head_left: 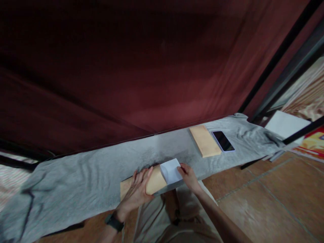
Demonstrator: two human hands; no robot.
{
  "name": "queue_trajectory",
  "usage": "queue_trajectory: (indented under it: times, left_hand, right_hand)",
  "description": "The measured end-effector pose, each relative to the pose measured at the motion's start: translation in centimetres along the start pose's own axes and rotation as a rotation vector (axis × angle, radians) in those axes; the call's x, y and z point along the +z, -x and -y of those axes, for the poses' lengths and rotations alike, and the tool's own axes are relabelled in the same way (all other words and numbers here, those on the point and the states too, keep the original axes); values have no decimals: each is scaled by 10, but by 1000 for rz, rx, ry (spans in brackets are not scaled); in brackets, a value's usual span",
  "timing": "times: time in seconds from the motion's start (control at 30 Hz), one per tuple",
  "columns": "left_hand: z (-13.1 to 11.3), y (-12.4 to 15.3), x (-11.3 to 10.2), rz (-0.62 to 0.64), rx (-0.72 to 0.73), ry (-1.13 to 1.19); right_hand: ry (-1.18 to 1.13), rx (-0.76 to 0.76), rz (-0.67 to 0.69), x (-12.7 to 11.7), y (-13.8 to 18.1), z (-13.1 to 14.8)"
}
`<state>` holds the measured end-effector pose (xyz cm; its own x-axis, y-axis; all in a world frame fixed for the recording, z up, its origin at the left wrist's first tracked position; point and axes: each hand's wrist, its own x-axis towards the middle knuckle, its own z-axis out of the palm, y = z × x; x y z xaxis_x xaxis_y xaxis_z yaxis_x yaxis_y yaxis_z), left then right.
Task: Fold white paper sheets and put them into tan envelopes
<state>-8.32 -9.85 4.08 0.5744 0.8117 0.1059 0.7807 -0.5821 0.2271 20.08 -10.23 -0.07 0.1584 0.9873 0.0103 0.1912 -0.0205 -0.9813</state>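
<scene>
A tan paper envelope (156,181) lies at the front edge of the grey cloth, its mouth facing right. My left hand (139,190) is closed around its middle, fingers over the far side and thumb on the near side. The envelope's right end bulges open, and a white folded paper (172,171) sticks out of it. My right hand (187,173) pinches the paper at its right edge. How far the paper reaches inside the envelope is hidden.
On the grey cloth (101,175), a stack of tan envelopes (205,141) lies to the right, beside a phone (223,141) with a dark screen. A dark red curtain (141,84) hangs behind. At far right are black bars and a white box-like object (286,125).
</scene>
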Motion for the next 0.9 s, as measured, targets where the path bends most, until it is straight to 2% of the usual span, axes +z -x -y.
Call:
queue_trajectory:
  times: [0.17, 0.5, 0.9]
  left_hand:
    - [-7, -6, -3, -6, 12, -27]
    - [-21, -19, 0, -20, 54, -56]
    - [-22, -24, -3, 11, 59, -51]
  right_hand:
    - [55, 60, -15, 0, -2, -5]
    - [47, 152, 160, 36, 5, -7]
    - [147, 219, 141, 51, 5, 0]
